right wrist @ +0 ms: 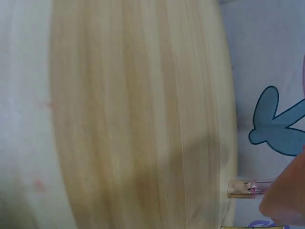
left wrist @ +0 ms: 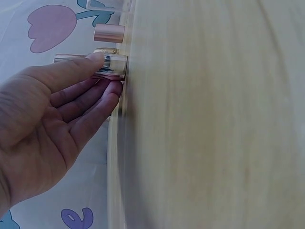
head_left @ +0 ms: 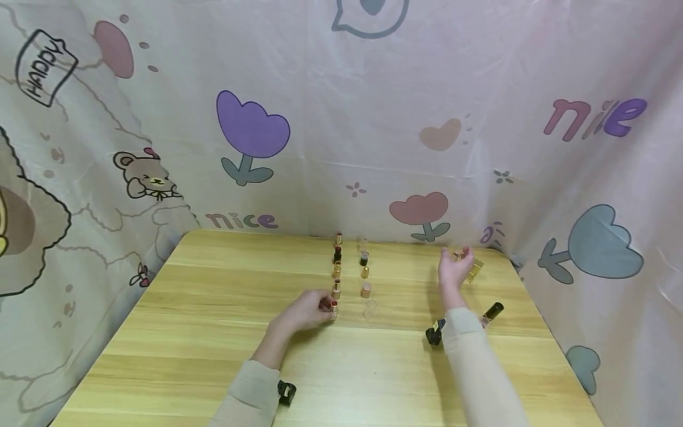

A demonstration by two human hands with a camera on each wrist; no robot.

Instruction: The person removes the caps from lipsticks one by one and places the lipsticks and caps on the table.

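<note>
In the head view my left hand pinches a lipstick with a red tip, upright at the near end of a row of lipsticks. The left wrist view has its shiny tube between thumb and fingers, the base down at the tabletop. At the back right, my right hand reaches around a small clear tube with a pinkish-gold base, thumb and fingers apart. In the right wrist view a fingertip overlaps the tube's top; most of that hand is out of frame.
Beyond the held lipstick stand several others, including a gold one and a black one. A parallel row of caps, with a rose-gold cap and a clear cap, runs to their right. A gold case and a black-topped tube lie at right.
</note>
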